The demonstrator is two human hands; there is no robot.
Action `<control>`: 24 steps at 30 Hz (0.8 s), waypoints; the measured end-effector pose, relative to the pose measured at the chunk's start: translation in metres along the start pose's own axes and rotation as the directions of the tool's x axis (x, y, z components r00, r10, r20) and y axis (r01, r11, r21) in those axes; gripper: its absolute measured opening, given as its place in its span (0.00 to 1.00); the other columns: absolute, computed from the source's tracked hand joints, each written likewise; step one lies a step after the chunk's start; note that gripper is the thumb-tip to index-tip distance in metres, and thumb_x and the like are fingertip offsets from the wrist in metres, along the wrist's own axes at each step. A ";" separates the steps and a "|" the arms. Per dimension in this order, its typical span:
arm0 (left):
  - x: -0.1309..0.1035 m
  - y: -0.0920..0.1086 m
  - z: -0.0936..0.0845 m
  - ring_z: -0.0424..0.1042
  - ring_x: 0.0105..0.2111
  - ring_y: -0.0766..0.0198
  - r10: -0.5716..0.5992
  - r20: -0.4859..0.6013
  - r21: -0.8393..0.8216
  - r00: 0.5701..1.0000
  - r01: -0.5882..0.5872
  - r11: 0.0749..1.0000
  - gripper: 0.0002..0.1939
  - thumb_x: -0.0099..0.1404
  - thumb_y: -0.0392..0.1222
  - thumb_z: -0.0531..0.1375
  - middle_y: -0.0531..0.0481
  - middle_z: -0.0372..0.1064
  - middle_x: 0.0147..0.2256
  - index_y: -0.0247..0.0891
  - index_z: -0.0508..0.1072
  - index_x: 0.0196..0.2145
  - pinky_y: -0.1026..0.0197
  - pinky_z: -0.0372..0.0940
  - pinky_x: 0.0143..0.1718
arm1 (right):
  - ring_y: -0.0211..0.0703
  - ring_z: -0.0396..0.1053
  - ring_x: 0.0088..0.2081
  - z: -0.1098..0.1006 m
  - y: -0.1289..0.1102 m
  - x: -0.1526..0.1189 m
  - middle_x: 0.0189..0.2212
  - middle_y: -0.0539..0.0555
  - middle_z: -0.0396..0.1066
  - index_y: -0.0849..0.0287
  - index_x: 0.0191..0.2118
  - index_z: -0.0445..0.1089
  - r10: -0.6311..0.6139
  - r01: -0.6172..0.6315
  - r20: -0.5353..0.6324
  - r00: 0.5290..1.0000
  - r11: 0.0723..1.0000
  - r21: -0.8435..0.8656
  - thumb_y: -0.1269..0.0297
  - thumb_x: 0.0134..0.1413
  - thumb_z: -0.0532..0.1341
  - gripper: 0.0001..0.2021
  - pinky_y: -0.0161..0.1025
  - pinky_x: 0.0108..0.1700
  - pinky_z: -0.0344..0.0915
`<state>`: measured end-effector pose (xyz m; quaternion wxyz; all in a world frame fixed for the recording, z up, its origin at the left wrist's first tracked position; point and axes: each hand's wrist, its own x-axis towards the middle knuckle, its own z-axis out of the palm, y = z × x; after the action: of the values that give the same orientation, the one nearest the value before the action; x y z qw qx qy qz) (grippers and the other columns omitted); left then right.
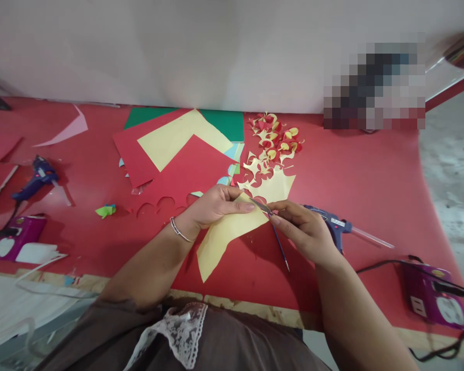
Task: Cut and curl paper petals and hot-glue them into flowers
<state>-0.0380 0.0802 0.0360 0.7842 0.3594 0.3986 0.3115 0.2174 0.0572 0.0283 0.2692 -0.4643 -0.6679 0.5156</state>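
My left hand (219,206) pinches a pale yellow sheet of paper (226,234) between thumb and fingers, above the front of the red table. Closed round a small pair of scissors (262,206), my right hand (303,226) sits at the sheet's right edge. The blades point left and touch the paper near my left fingertips. Under my right hand lies a thin blue pen refill (282,250). Just beyond both hands rests a yellow paper remnant (276,185) with round cut-outs along its edge.
Red paper (193,165) and green paper (224,121) lie behind my left hand. Curled red and yellow pieces (282,139) are heaped at the back. Glue guns (334,224) (38,178) flank the work, with purple power boxes (435,293) (17,237) and cables at both sides.
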 end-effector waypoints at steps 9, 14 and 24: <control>0.001 -0.005 -0.001 0.76 0.27 0.66 -0.001 -0.015 0.018 1.000 0.002 1.000 0.18 0.52 0.48 0.81 0.47 0.81 0.30 0.33 0.85 0.33 0.64 0.68 0.29 | 0.41 0.65 0.30 0.000 0.000 -0.001 0.29 0.52 0.72 0.54 0.52 0.79 0.004 -0.004 0.002 1.000 1.000 -0.013 0.42 0.69 0.64 0.21 0.38 0.31 0.59; 0.001 -0.004 -0.002 0.76 0.26 0.66 0.008 -0.009 0.032 1.000 -0.008 0.999 0.18 0.52 0.49 0.81 0.47 0.80 0.30 0.33 0.85 0.32 0.64 0.68 0.29 | 0.40 0.63 0.29 0.001 -0.001 0.000 0.29 0.51 0.71 0.53 0.51 0.80 0.010 -0.010 -0.009 1.000 1.000 -0.012 0.41 0.69 0.64 0.21 0.38 0.31 0.58; 0.001 -0.004 0.000 0.72 0.24 0.67 0.010 -0.003 0.077 1.000 -0.010 0.997 0.19 0.53 0.50 0.80 0.48 0.78 0.27 0.33 0.84 0.32 0.64 0.63 0.26 | 0.42 0.69 0.32 0.000 0.001 0.000 0.29 0.52 0.72 0.53 0.51 0.80 -0.002 0.002 -0.003 1.000 1.000 -0.024 0.42 0.69 0.64 0.21 0.38 0.32 0.63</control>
<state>-0.0367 0.0782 0.0322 0.7674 0.3909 0.4098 0.3005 0.2176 0.0575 0.0277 0.2650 -0.4677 -0.6741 0.5067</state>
